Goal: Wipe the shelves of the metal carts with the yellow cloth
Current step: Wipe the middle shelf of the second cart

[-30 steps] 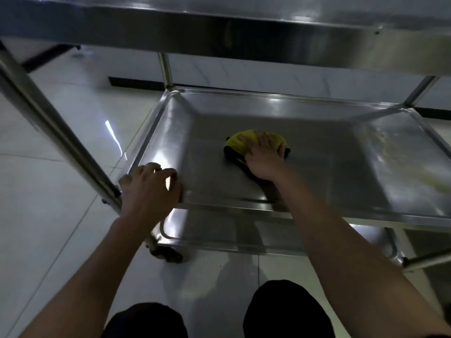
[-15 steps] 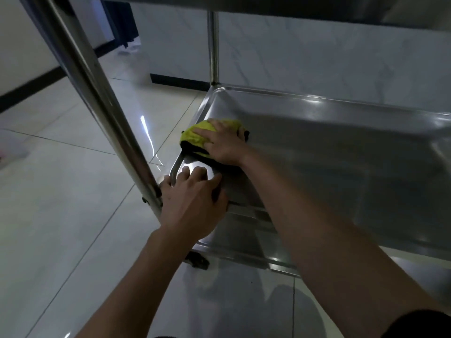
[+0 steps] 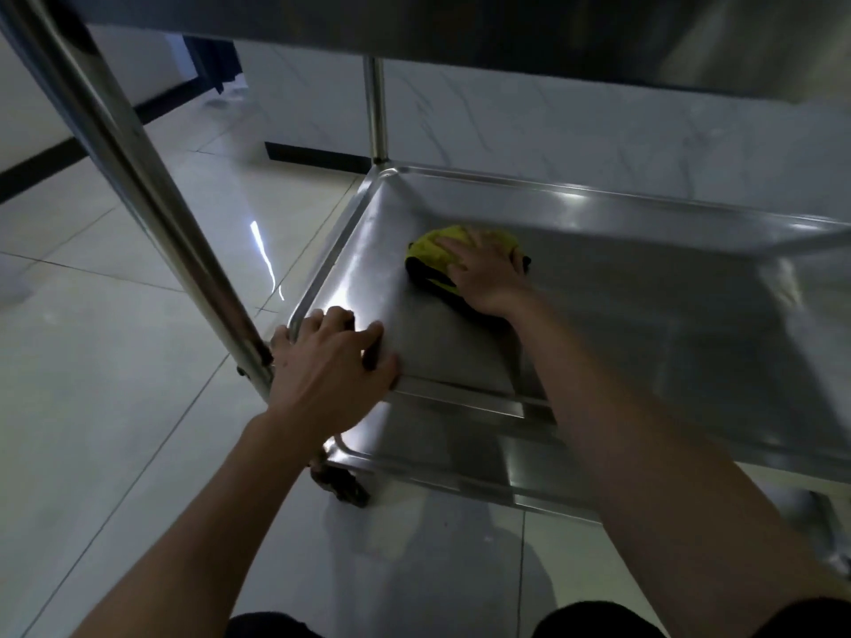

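While left hand (image 3: pixel 329 368) grips shelf (image 3: pixel 621 324) corner rim | right hand (image 3: pixel 488 274) flat on yellow cloth (image 3: pixel 435 250) near left edge

The single head view looks forward and down, close, from under the top shelf (image 3: pixel 506 29) onto the middle shelf (image 3: pixel 598 324).

Partly hidden under the right hand (image 3: pixel 488 280): yellow cloth (image 3: pixel 435 253); cut off by the right edge: middle shelf (image 3: pixel 644 343).
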Available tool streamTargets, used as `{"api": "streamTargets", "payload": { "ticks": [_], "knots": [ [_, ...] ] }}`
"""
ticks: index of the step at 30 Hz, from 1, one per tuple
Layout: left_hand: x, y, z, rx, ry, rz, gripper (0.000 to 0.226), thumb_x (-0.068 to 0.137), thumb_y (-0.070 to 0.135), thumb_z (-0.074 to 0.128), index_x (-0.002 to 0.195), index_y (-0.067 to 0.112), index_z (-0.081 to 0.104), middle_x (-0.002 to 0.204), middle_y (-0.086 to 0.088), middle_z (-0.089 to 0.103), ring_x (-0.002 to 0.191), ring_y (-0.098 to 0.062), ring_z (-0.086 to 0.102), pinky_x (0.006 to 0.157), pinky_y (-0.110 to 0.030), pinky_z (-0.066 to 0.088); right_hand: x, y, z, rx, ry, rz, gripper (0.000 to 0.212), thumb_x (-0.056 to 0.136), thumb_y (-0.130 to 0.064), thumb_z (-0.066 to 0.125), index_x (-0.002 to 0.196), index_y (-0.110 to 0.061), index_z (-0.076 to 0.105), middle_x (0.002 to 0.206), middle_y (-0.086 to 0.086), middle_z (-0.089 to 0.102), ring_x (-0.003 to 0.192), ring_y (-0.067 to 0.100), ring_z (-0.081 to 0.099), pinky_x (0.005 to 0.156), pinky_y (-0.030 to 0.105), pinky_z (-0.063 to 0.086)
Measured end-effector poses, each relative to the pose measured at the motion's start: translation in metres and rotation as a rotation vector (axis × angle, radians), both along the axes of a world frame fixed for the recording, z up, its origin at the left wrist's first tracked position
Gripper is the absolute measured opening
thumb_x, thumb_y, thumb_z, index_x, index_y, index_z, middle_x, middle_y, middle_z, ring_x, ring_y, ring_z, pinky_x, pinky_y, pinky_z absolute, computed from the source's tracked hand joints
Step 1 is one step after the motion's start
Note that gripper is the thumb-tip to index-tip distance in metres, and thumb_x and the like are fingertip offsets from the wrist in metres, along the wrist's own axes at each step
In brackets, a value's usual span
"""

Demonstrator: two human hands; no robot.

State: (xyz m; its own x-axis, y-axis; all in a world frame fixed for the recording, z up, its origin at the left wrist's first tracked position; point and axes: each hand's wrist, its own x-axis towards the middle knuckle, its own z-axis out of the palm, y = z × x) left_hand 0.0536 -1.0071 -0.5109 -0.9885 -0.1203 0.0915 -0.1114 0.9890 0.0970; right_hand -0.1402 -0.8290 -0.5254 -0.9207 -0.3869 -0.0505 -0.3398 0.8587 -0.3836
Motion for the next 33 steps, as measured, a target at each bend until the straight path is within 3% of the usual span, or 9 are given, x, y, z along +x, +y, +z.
{"api": "streamTargets", "payload": {
  "ticks": [2,6,9,11,15,23,30,33],
  "knots": [
    [0.0,0.005,0.004,-0.039,-0.012,0.012,0.059,0.088,0.073,0.023,0.119,0.041,0.063,0.128,0.002,0.056,0.124,-0.027,0.05,0.101,-0.057,0.033,-0.003,0.043,-0.001,0.002,-0.005,-0.082,0.05,0.099,-0.041,0.032,0.147,-0.054,0.025,0.165,-0.007,0.007,0.151,0.027,0.004,0.118,0.059,-0.002],
    [-0.002,0.058,0.013,0.032,0.039,-0.115,0.052,0.087,0.074,0.032,0.091,0.033,0.062,0.111,0.008,0.058,0.114,-0.02,0.055,0.104,-0.056,0.032,-0.003,0.129,0.0,0.024,-0.008,-0.218,0.049,0.1,-0.044,0.033,0.147,-0.053,0.024,0.165,-0.005,0.009,0.152,0.025,0.005,0.119,0.06,0.001],
    [0.001,0.114,0.007,0.062,0.012,-0.371,0.058,0.083,0.079,0.036,0.11,0.034,0.061,0.12,0.009,0.055,0.119,-0.021,0.05,0.101,-0.046,0.037,0.007,0.172,0.003,0.036,-0.023,-0.299,0.05,0.099,-0.041,0.035,0.147,-0.053,0.025,0.165,-0.004,0.008,0.152,0.024,0.005,0.119,0.059,0.002],
    [0.004,0.136,-0.002,0.024,0.012,-0.458,0.064,0.082,0.079,0.041,0.128,0.037,0.057,0.132,0.005,0.051,0.13,-0.025,0.043,0.105,-0.049,0.035,0.021,0.186,0.005,0.034,-0.03,-0.33,0.049,0.1,-0.041,0.035,0.146,-0.054,0.026,0.165,-0.007,0.007,0.152,0.025,0.004,0.12,0.057,0.0],
    [0.007,0.146,-0.009,0.064,0.066,-0.438,0.06,0.081,0.073,0.057,0.125,0.033,0.065,0.129,-0.003,0.057,0.133,-0.034,0.044,0.105,-0.057,0.035,0.055,0.2,0.011,0.021,-0.031,-0.328,0.049,0.101,-0.041,0.033,0.147,-0.054,0.024,0.165,-0.009,0.005,0.152,0.023,0.002,0.12,0.057,-0.002],
    [0.005,0.137,-0.01,0.174,0.051,-0.423,0.058,0.08,0.073,0.059,0.125,0.037,0.065,0.131,-0.001,0.056,0.137,-0.03,0.041,0.109,-0.057,0.03,0.149,0.201,0.016,0.033,0.009,-0.306,0.048,0.101,-0.037,0.04,0.145,-0.054,0.032,0.163,-0.008,0.014,0.15,0.023,0.011,0.119,0.057,0.005],
    [0.0,0.105,-0.014,0.195,0.173,-0.427,0.066,0.071,0.078,0.05,0.115,0.034,0.072,0.116,-0.001,0.062,0.11,-0.03,0.058,0.097,-0.05,0.041,0.179,0.171,0.013,0.006,0.003,-0.32,0.048,0.099,-0.036,0.038,0.144,-0.054,0.034,0.164,-0.008,0.013,0.149,0.025,0.013,0.119,0.057,0.002],
    [-0.003,0.087,-0.011,0.213,0.149,-0.411,0.067,0.069,0.076,0.054,0.117,0.032,0.072,0.119,-0.002,0.062,0.108,-0.031,0.059,0.1,-0.051,0.042,0.179,0.149,0.014,0.0,0.035,-0.319,0.046,0.1,-0.038,0.037,0.144,-0.053,0.035,0.164,-0.007,0.014,0.148,0.027,0.016,0.119,0.058,0.004]
  ]
}}
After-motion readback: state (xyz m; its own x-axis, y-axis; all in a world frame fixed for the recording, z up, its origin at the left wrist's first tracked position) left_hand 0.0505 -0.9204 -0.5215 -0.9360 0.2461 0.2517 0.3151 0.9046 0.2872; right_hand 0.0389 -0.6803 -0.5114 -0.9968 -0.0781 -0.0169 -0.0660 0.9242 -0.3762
